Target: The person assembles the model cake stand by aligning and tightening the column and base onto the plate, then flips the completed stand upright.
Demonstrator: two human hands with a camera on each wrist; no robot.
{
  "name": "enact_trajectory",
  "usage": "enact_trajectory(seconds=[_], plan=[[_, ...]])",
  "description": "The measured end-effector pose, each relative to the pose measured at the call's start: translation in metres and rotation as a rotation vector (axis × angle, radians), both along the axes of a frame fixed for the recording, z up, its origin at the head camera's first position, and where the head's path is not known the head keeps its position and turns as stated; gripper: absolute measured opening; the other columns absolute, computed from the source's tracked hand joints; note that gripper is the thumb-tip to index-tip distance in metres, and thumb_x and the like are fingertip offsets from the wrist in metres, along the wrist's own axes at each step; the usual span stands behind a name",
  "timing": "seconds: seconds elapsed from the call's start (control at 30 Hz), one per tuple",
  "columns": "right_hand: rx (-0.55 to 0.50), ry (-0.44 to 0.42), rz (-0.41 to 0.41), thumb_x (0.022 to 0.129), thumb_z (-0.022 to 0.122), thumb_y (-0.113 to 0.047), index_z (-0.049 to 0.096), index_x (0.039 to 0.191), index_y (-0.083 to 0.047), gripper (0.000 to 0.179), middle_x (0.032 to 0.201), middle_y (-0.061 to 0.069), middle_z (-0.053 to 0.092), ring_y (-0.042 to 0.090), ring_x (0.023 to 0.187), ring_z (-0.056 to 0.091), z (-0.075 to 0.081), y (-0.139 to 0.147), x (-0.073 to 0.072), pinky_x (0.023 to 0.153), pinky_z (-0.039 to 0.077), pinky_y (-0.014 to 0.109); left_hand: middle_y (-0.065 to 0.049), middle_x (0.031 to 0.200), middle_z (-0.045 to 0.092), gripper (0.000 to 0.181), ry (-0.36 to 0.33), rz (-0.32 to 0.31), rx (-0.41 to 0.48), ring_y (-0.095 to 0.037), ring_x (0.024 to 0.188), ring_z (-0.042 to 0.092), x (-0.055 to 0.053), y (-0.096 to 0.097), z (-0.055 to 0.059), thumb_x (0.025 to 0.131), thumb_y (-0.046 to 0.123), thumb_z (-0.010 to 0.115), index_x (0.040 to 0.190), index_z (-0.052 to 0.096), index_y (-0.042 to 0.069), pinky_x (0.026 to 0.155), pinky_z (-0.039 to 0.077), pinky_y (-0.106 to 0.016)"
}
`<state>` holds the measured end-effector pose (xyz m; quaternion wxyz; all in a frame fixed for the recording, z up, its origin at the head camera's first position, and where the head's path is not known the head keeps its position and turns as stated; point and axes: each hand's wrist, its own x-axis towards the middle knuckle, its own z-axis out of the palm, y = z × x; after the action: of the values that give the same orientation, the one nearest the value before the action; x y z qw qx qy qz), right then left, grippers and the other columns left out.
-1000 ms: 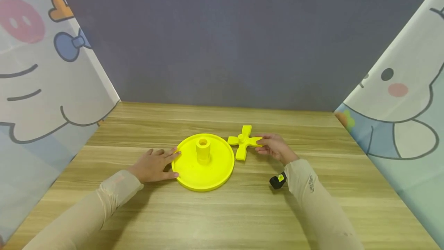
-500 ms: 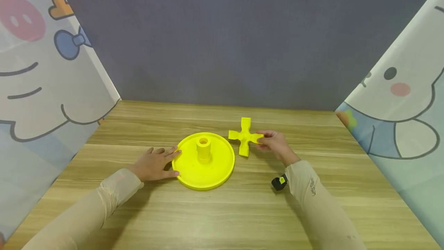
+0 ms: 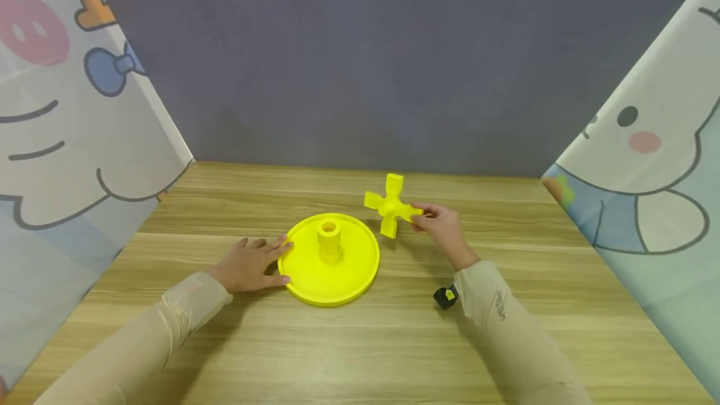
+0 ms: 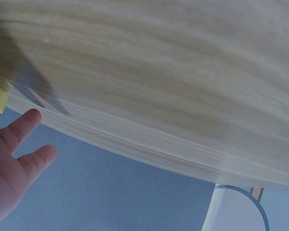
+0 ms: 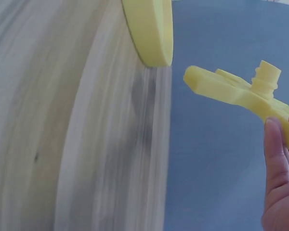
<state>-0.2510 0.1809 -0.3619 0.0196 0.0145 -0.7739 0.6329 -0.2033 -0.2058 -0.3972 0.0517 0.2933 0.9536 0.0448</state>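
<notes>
A round yellow plate [image 3: 306, 280] with a raised rim lies flat on the table. From its middle rises an upright yellow tube [image 3: 329, 241], open at the top. My left hand [image 3: 247, 266] lies at the plate's left rim, fingers spread and fingertips on the edge. Beyond the plate to the right, my right hand [image 3: 445, 233] pinches one arm of a yellow four-armed cross piece [image 3: 392, 204], held tilted above the table. A short ribbed peg [image 5: 265, 82] sticks out from the cross's centre in the right wrist view.
A black strap device [image 3: 446, 297] with a yellow mark hangs below the right wrist. The wood-grain table [image 3: 349, 349] ends at a dark grey back panel [image 3: 360, 67]. Cartoon-printed side panels [image 3: 635, 161] stand left and right.
My right hand has lifted the cross piece up and toward the back, turning and tilting it on the way. The left hand and the plate stay put.
</notes>
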Motion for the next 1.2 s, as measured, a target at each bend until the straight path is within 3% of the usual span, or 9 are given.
enact_trajectory(seconds=[0.27, 0.43, 0.6, 0.8, 1.2], plan=[[0.102, 0.187, 0.01, 0.081, 0.067, 0.007, 0.067, 0.105, 0.013, 0.025, 0.081, 0.017, 0.069, 0.003, 0.063, 0.06, 0.002, -0.018, 0.008, 0.062, 0.055, 0.022, -0.017, 0.149, 0.037, 0.08, -0.002, 0.005, -0.011, -0.049, 0.121, 0.046, 0.0, 0.0, 0.0, 0.089, 0.063, 0.05, 0.146, 0.04, 0.007, 0.095, 0.03, -0.071], [0.17, 0.338, 0.006, 0.079, 0.069, 0.008, 0.07, 0.099, 0.011, 0.02, 0.086, 0.024, 0.069, 0.001, 0.062, 0.055, -0.001, -0.028, 0.012, 0.054, 0.046, 0.015, -0.016, 0.149, 0.037, 0.08, -0.001, 0.011, -0.024, -0.048, 0.121, 0.046, 0.001, 0.001, 0.001, 0.089, 0.062, 0.051, 0.146, 0.04, 0.008, 0.096, 0.03, -0.07], [0.192, 0.556, 0.026, 0.076, 0.068, 0.014, 0.071, 0.092, 0.012, 0.017, 0.078, 0.024, 0.068, 0.004, 0.058, 0.049, -0.001, -0.037, 0.013, 0.051, 0.04, 0.013, -0.016, 0.149, 0.037, 0.08, -0.001, 0.011, -0.026, -0.048, 0.122, 0.045, 0.001, 0.001, 0.002, 0.089, 0.062, 0.052, 0.146, 0.04, 0.008, 0.096, 0.03, -0.071], [0.238, 0.818, 0.069, 0.072, 0.07, 0.018, 0.073, 0.087, 0.01, 0.016, 0.079, 0.02, 0.07, 0.011, 0.061, 0.054, 0.0, -0.049, 0.011, 0.056, 0.045, 0.012, -0.017, 0.149, 0.037, 0.08, -0.007, 0.01, -0.02, -0.048, 0.123, 0.044, 0.0, 0.0, 0.002, 0.089, 0.062, 0.052, 0.146, 0.04, 0.008, 0.096, 0.03, -0.071], [0.318, 1.005, 0.232, 0.07, 0.069, 0.022, 0.073, 0.087, 0.009, 0.021, 0.083, 0.019, 0.071, 0.019, 0.058, 0.058, 0.001, -0.066, 0.007, 0.054, 0.05, 0.023, -0.016, 0.15, 0.036, 0.08, -0.013, 0.0, -0.024, -0.048, 0.123, 0.044, 0.0, 0.0, 0.002, 0.09, 0.064, 0.049, 0.146, 0.039, 0.008, 0.096, 0.03, -0.071]])
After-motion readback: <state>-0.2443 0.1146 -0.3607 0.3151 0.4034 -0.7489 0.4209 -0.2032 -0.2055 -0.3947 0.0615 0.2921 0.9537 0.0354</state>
